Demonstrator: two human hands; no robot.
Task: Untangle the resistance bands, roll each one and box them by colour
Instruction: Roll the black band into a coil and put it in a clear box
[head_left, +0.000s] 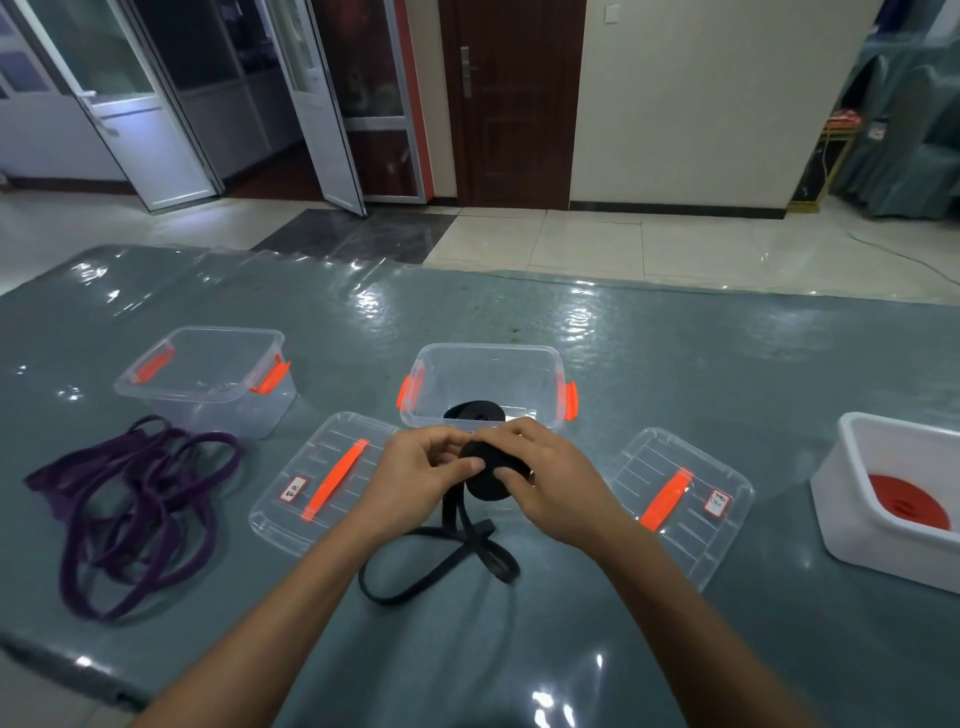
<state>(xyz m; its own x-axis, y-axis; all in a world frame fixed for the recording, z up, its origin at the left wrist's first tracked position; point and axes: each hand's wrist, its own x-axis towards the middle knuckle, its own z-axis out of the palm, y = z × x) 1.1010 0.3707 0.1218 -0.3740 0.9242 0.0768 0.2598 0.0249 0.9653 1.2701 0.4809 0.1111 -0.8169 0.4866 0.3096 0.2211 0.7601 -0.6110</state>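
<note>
A partly rolled black resistance band (485, 488) is held between both hands, just above the table and near its front middle. The coil is gripped by the right hand (545, 483), with the thumb laid across its face and the fingers curled round its far side. The left side of the coil is pinched by the left hand (421, 478), thumb against curled fingers. From under the coil the unrolled tail (451, 512) hangs down and is spread in loose loops on the table (623, 364), which is covered in grey-green under a glossy clear sheet.

Just beyond the hands a clear box with orange latches (488, 349) is seen, with a second black roll (475, 413) lying inside it. Two clear lids with orange handles and small labels are laid flat, one just left of the hands (291, 519) and one just right (691, 530); the label text cannot be read. Farther left another clear latched box (223, 332) is placed, and nearer than it a tangle of purple bands (140, 499) is heaped. At the right edge a red roll (906, 501) is held in a white tub (872, 540).
</note>
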